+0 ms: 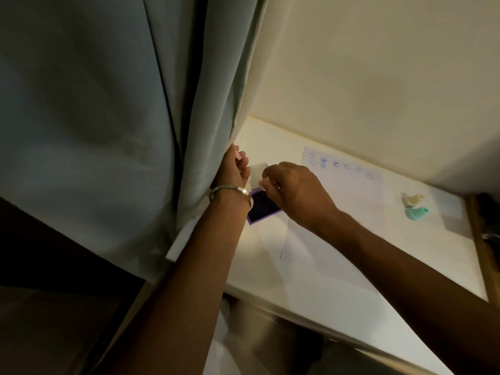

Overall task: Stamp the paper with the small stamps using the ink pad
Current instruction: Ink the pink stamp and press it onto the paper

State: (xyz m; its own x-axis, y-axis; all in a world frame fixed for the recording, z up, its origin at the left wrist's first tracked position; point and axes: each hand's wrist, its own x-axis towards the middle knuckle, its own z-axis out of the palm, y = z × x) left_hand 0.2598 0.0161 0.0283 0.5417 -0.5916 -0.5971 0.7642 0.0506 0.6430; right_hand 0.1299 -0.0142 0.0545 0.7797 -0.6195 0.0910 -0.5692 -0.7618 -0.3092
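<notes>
Both bare forearms come in from the bottom edge and meet over the purple-framed ink pad with its dark inked square (263,208), which sits on the white tabletop (338,288) right by the grey-green curtain (108,117). Left hand (234,169), with a silver bangle (230,191) on the wrist, is curled around what looks like the pad's clear plastic lid (257,170), holding it tipped up behind the pad. Right hand (295,190) is closed with fingertips pinched just above the pad; probably a small stamp in there, but it's hidden, so I can't tell.

White sheet of paper (338,201) lies just right of the pad, with a row of faint blue round and heart prints along its far edge. Two small stamps sit well off to the right: a cream plastic one (412,200) and a mint-green one (416,213), both lying tipped over, touching or nearly so.

What could go wrong, I reckon: the curtain hangs right against the left hand, so a fold could brush the wet pad and pick up ink. The sheet is loose and smooth, so a sideways press could slide it and smear a print. Several prints look pale, so under-inking seems likely too.
</notes>
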